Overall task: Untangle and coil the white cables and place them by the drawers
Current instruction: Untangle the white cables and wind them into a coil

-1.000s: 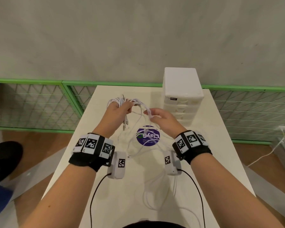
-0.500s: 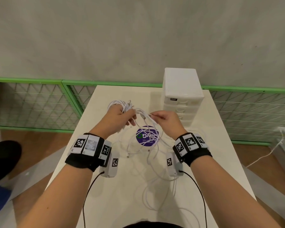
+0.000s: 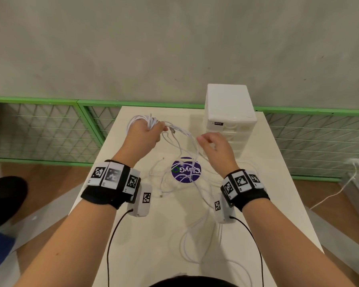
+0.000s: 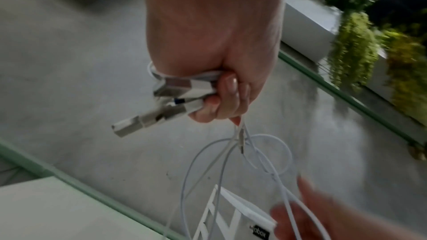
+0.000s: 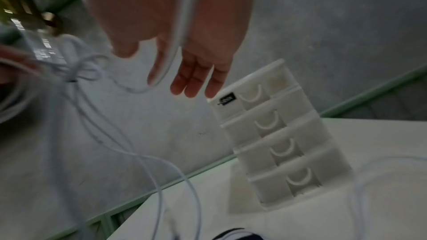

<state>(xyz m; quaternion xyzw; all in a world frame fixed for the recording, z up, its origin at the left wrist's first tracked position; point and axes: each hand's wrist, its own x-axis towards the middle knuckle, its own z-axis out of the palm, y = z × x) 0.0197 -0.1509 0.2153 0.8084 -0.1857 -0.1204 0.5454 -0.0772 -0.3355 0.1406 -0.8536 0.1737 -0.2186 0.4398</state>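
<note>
Left hand [image 3: 142, 134]: fist closed tight round a bundle of white cables [image 3: 145, 121], raised above the far left of the table [image 3: 133, 235]; USB plugs [image 4: 148, 118] protrude from the fist. Loose strands [image 3: 182, 141] trail rightward and down onto a purple sticker [image 3: 186, 170]. Right hand [image 3: 217, 147]: fingers [image 5: 196, 79] straight and relaxed, one strand draped across the palm, not pinched. White drawer unit [image 3: 229, 112] stands far right, just beyond that hand.
</note>
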